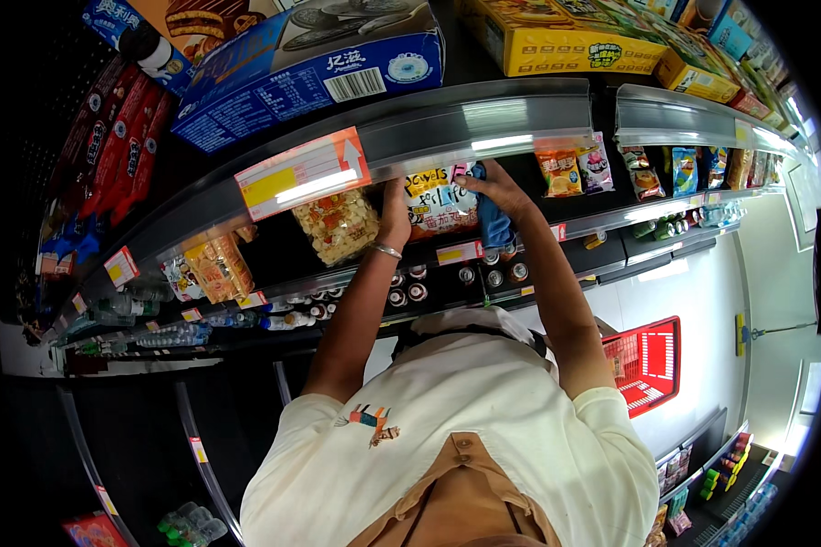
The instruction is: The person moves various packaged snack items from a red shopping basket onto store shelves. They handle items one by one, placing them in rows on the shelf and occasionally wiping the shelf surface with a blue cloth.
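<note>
Between my two hands stands a plastic snack bag (445, 202) with printed lettering, on a shelf below the grey shelf edge. My left hand (396, 215), a bangle at its wrist, grips the bag's left side; its fingertips are hidden. Bunched in my right hand (503, 189) is a blue cloth (496, 225), which hangs down past the shelf front. The right thumb rests on the bag's upper right edge. Just left of my left hand sits a clear bag of pale puffed snacks (339, 225).
A blue biscuit box (315, 75) and a yellow carton (581, 51) occupy the upper shelf, above its clear-fronted edge (479, 119). Cans (417, 292) and bottles line a lower shelf. Small snack packs (559, 173) lie to the right. A red shopping basket (670, 362) stands on the floor.
</note>
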A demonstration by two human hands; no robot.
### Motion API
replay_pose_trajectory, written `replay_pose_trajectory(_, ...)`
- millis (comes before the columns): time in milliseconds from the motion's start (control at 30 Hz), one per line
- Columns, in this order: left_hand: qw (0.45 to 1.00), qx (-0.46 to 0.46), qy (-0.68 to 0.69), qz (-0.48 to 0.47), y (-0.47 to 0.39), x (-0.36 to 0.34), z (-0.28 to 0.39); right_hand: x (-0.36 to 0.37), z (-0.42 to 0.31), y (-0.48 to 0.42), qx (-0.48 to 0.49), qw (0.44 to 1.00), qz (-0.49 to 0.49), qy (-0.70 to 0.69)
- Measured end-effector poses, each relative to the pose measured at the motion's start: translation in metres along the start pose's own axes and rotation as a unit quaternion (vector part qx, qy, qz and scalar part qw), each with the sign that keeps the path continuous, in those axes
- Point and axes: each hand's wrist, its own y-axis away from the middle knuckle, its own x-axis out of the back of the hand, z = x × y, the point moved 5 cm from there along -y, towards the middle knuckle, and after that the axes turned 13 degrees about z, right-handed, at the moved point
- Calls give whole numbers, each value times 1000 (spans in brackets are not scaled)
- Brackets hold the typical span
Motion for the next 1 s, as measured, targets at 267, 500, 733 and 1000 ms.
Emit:
replay_pose_trajectory(267,998,-54,-20,-27,22,-28,13,16,4,-3,-17,1000,-22,-1)
replay_pose_trajectory(500,999,-37,-39,6,3,-6,6,8,13,-3,90,995,11,-45)
replay_pose_trajectory(733,922,-270,-276,27,75,-7,62,40,24,42,167,961,220,-10)
replay_pose_trajectory(1000,755,-419,-381,-330,175,-49,36,72,126,227,-43,895,382,-224)
